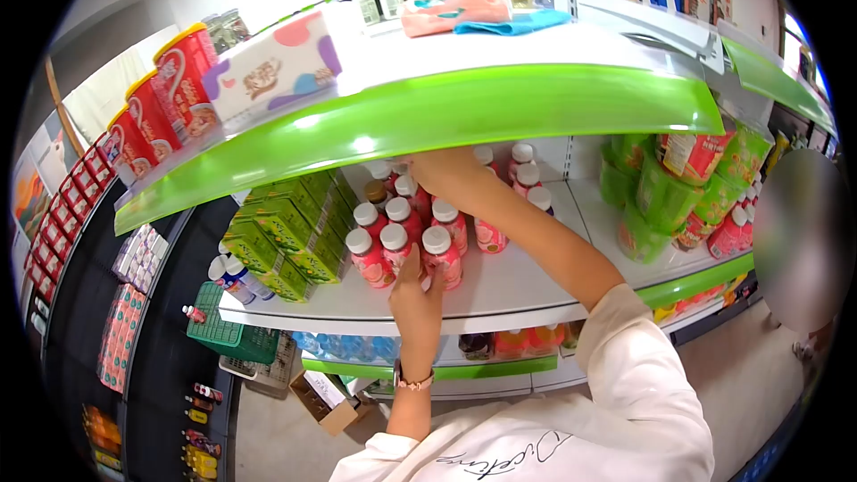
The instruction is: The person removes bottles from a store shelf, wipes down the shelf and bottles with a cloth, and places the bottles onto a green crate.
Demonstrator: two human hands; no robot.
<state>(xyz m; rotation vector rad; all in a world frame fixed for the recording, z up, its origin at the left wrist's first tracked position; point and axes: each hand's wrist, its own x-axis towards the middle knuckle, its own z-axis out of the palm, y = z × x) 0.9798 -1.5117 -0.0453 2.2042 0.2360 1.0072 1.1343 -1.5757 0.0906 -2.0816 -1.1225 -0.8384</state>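
Observation:
Pink bottles with white caps (395,238) stand in rows on the white middle shelf (500,290). My left hand (416,290) is at the front of this group, its fingers around the lower part of the front right bottle (442,254). Over the back of the rows reaches my right hand (437,170), partly under the green shelf edge; its fingertips and anything in them are hidden. A darker-capped bottle (376,192) stands among the back ones. More pink bottles (524,177) are to the right of my right wrist.
Green boxes (290,228) stand left of the bottles, green tubs (665,192) to the right. The upper shelf's green edge (420,112) overhangs them. A green basket (234,328) and a cardboard box (328,403) lie lower left. A blurred person (801,241) is at the far right.

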